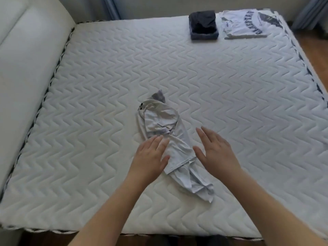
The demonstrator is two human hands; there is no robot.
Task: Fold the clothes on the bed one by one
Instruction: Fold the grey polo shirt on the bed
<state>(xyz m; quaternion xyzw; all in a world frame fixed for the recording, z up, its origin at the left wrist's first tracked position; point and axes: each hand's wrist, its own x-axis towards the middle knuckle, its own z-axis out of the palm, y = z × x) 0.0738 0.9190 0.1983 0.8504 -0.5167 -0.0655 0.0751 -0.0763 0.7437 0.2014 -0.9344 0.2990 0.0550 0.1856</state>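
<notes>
A crumpled white garment [165, 125] lies bunched in a long strip in the middle of the quilted white mattress [230, 95]. My left hand [150, 157] lies flat with straight fingers, its fingertips on the garment's left edge. My right hand [214, 150] hovers with fingers spread just right of the garment; I cannot tell whether it touches the cloth. Neither hand holds anything.
At the far right corner lies a folded white T-shirt [246, 23] with dark lettering, and beside it a dark basket [204, 35] with dark clothes inside. A cream padded headboard [26, 59] runs along the left. Wooden floor [317, 43] shows on the right.
</notes>
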